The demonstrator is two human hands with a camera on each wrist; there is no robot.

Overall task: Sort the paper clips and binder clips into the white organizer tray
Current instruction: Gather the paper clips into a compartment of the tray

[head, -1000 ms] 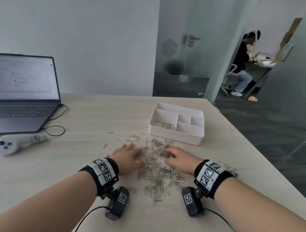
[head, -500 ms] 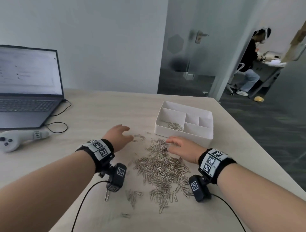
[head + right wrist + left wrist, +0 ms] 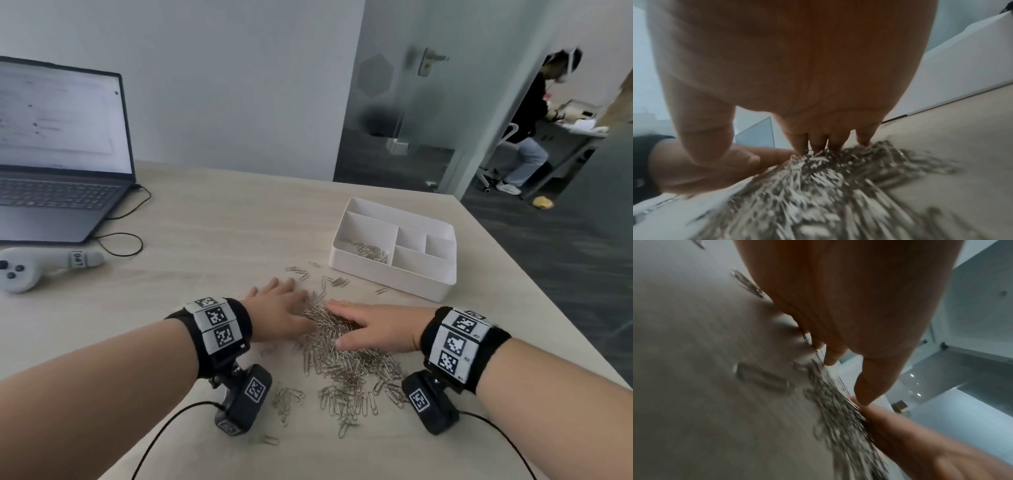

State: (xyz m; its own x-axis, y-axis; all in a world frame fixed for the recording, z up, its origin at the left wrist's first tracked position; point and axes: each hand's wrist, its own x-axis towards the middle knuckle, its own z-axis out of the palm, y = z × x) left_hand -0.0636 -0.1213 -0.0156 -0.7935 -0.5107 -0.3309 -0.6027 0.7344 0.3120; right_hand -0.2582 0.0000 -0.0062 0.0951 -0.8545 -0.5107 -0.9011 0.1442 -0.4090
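A heap of silver paper clips (image 3: 342, 359) lies on the wooden table (image 3: 212, 233) in front of me. My left hand (image 3: 277, 308) lies flat with straight fingers against the heap's left side (image 3: 838, 410). My right hand (image 3: 363, 325) rests palm-down on top of the heap, fingers straight and touching the clips (image 3: 818, 186). The two hands nearly meet over the pile. The white organizer tray (image 3: 387, 274) stands behind the heap to the right, with a few paper clips (image 3: 370, 251) in its large left compartment. No binder clips show.
An open laptop (image 3: 58, 164) with its cable sits at the far left, a grey controller (image 3: 30, 267) in front of it. Stray clips (image 3: 301, 272) lie between hands and tray. The table's right edge (image 3: 548, 308) runs close to the tray. A person sits at a desk beyond the glass door.
Both hands have come together on the heap: the left slid right from the stray clips, the right moved left onto the pile. The clips are bunched closer between them.
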